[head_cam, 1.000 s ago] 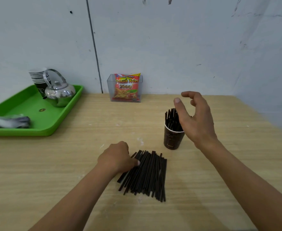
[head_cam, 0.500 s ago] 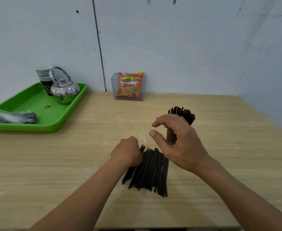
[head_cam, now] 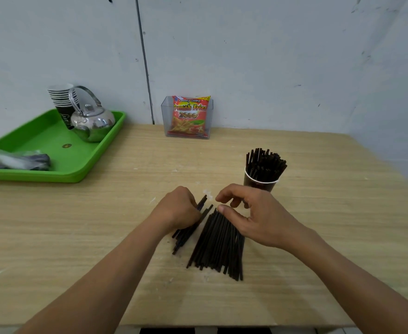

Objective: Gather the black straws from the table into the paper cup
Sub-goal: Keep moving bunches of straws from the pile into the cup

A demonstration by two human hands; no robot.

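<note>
Even, soft light; faint shadows beneath the forearms; wide-angle bending at edges.

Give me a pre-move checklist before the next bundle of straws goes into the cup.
1. Paper cup upright: ok.
2. Room left among the cup's straws: cannot tell.
3. Left hand grips small bundle: ok.
4. Bundle split from main pile: ok.
5. Right hand holds nothing: ok; its thumb touches the pile.
6. All straws off the table: not ok.

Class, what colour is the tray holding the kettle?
Bright green tray, seen in the head view, under the kettle.
</note>
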